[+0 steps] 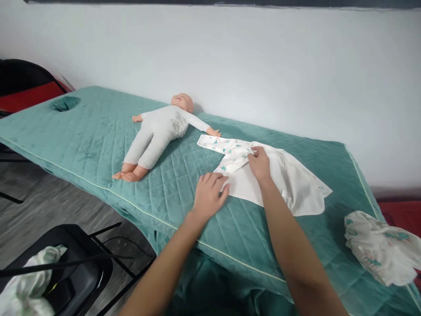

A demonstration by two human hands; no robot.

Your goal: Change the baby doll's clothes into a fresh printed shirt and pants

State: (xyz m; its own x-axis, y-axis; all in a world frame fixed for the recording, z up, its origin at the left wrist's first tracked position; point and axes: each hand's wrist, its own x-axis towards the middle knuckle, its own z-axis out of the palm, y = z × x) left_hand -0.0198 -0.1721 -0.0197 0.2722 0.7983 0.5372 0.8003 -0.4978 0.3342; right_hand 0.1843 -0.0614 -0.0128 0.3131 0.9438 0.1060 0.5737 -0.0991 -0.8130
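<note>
A white baby shirt (243, 184) with small green and pink prints lies spread open on the green quilted cover. Its printed front panel and one sleeve reach toward the doll. My right hand (259, 163) pinches the shirt near its collar, thumb and fingers closed on the cloth. At the shirt's left edge is my left hand (210, 193), fingers loosely bent and thumb apart, with nothing seen in its grasp. Beyond the sleeve a baby doll (158, 131) with a white cloth body lies on its back, one hand almost touching the sleeve.
The quilted cover (82, 149) drapes a long bed with a face hole (65, 104), against a white wall (263, 66). A bunched printed cloth (378, 245) lies at the right end. Lower left, a black chair (75, 259) holds another cloth (36, 281). A red-and-black chair (29, 94) stands far left.
</note>
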